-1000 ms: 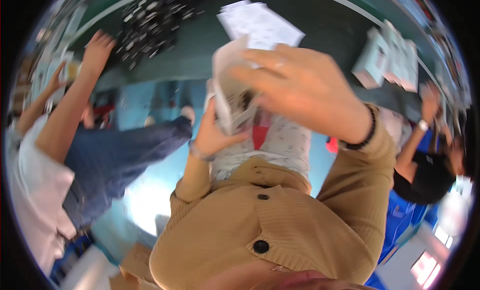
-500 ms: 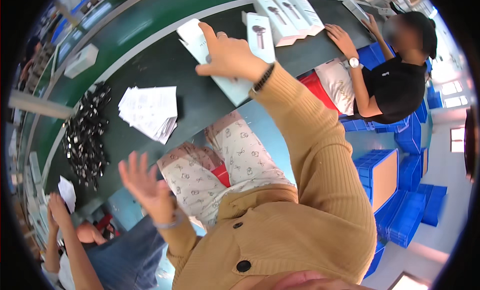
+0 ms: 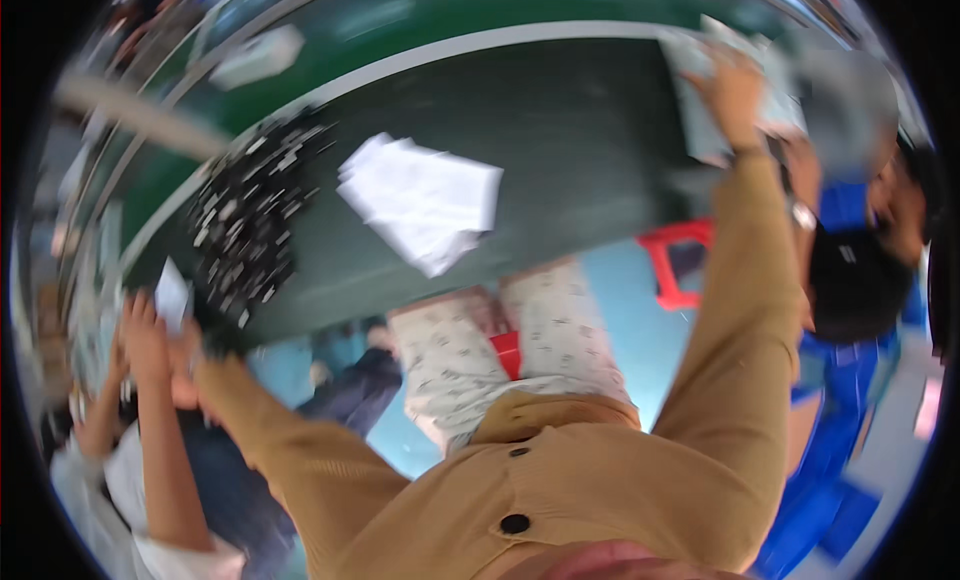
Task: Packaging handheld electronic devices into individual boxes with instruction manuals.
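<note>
At the far right of the table, my right hand [image 3: 735, 90] lies over a flat white box [image 3: 690, 110]. The thumb is out to the left and the fingers reach over the box, though motion smears them. My left hand [image 3: 192, 350] reaches out to the left, close to another person's hands [image 3: 148, 330] and a folded white paper [image 3: 172, 295]. Blur hides its fingers and anything in them. Between my arms, a loose fanned stack of white printed sheets [image 3: 430, 200] lies on the dark green table [image 3: 560, 130]. No hand touches it.
A heap of black cables or straps with pale tips [image 3: 255, 215] sits on the table's left. Behind the table edge is a white box [image 3: 258, 58]. A red stool [image 3: 680, 265] stands below the table at right. A person in black [image 3: 860, 280] sits beside blue crates [image 3: 850, 400].
My right hand and the white box have moved right, toward the neighbouring person. My left hand has stretched out to the left. The view has shifted and blurred.
</note>
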A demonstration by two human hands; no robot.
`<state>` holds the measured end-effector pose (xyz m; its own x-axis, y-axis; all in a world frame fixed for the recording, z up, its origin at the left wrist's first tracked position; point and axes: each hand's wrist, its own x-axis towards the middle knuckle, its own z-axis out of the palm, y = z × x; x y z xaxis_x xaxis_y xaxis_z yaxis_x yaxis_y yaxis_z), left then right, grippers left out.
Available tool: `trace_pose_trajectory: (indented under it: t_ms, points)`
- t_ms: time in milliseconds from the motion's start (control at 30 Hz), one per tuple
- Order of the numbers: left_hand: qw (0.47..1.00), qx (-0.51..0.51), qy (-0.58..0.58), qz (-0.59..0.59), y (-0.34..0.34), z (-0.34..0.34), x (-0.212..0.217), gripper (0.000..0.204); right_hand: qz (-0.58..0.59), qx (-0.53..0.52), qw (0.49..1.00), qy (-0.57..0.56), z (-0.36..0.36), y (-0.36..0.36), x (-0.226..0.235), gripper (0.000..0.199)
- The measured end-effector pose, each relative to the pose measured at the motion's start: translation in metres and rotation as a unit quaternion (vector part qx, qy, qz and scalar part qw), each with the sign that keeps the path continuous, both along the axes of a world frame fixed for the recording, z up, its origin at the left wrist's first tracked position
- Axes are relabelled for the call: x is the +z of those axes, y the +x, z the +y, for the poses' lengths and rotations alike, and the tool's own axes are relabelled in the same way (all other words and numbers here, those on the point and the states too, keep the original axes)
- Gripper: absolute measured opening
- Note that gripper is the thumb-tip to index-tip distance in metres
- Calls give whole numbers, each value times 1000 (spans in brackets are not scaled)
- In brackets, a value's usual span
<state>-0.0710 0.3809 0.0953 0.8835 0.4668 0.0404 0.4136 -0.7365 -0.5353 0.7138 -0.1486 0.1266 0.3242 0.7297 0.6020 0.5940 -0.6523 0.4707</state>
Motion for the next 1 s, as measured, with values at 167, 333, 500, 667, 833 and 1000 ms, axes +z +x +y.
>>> trace_pose_trajectory:
  t_ms: [167, 333, 500, 667, 833, 1000]
  points:
    - [826, 382, -52, -411, -102, -23, -35, 55, 162, 183, 969, 36, 46, -141, -16, 50]
    - [758, 470, 33, -451, -88, -6, -47, 37, 354, 185, 917, 25, 12, -198, -79, 43]
    - [745, 513, 100, -415, -103, -6, -24, 40, 318, 216, 919, 82, 21, -204, -85, 23]
    - [673, 632, 67, -378, -104, 22, -54, 66, 296, 194, 933, 69, 14, -211, -74, 20]
    - [777, 528, 133, -317, -183, 45, 3, 82, 330, 194, 921, 73, 18, -205, -83, 22]
    - [715, 622, 243, -208, -158, 61, 32, 126, 324, 181, 925, 81, 18, -204, -85, 23]
